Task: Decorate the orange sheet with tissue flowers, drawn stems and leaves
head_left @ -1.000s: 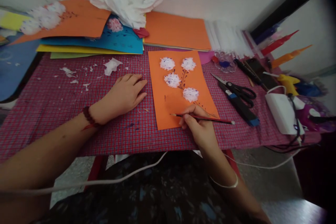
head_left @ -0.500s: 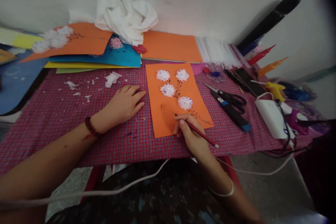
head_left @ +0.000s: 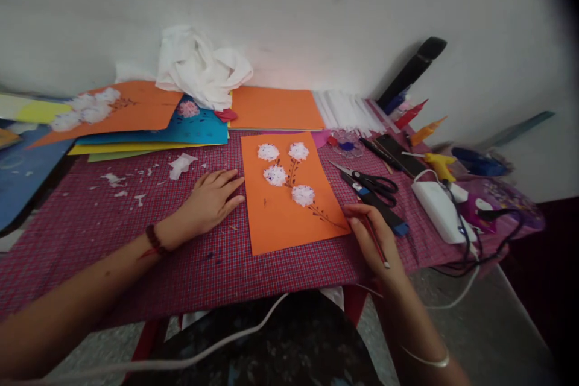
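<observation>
An orange sheet (head_left: pixel 271 226) lies on the checked cloth, with several fluffy white paper flowers (head_left: pixel 303 195) on it. Dark painted stems and leaves (head_left: pixel 321 215) run from the blooms, one stem reaching the sheet's lower right corner. My right hand (head_left: pixel 373 238) is beside that corner, its fingers closed round a thin red paintbrush (head_left: pixel 377 244); the brush tip is hidden by the fingers. Flat on the cloth to the left of the sheet rests my left hand (head_left: pixel 208 202), fingers spread, fingertips close to the sheet's edge.
Right of the sheet lie scissors (head_left: pixel 371 182), a blue-and-black cutter (head_left: pixel 384 211), a white box (head_left: pixel 441 211) and a yellow glue gun (head_left: pixel 438 166). Behind are stacked orange paper (head_left: pixel 275 108), white strips (head_left: pixel 346 111) and crumpled white cloth (head_left: pixel 199 66). Paper scraps (head_left: pixel 181 164) lie left.
My right hand has moved right with the paintbrush, from over the lower part of the sheet to beside its corner. My left hand stays flat. The camera view has tilted up.
</observation>
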Motion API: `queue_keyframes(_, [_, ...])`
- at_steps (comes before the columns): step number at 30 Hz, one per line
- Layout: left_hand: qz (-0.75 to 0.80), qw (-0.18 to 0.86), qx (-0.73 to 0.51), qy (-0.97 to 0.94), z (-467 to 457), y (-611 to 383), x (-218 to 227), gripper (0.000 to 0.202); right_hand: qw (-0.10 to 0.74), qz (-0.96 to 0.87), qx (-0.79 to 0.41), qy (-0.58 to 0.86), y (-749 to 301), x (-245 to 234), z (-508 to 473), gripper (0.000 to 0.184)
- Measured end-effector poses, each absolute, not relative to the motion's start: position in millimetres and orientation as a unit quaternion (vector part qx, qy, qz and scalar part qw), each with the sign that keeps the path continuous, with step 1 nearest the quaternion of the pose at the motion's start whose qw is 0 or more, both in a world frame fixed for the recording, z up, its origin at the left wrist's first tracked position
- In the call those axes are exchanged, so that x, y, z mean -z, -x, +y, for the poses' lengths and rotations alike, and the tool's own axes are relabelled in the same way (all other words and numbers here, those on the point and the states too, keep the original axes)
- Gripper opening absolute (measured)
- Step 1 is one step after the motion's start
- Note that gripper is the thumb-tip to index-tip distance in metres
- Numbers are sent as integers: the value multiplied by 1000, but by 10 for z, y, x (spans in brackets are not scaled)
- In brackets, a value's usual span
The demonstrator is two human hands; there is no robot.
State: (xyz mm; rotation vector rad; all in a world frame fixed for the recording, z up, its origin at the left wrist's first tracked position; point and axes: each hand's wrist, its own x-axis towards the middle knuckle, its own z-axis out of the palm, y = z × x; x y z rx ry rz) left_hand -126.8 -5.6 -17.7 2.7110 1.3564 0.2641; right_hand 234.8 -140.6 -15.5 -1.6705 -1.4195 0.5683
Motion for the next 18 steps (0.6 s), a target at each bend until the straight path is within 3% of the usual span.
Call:
queue_keyframes(8, [450,53,-94,-886,52,1017,162,53,434,-572,-289,634,-2292,72,-1161,21])
queue_keyframes(18, [441,34,-103,-891,110,960,252,52,439,-591,-269,621,-2390,139,-824,19])
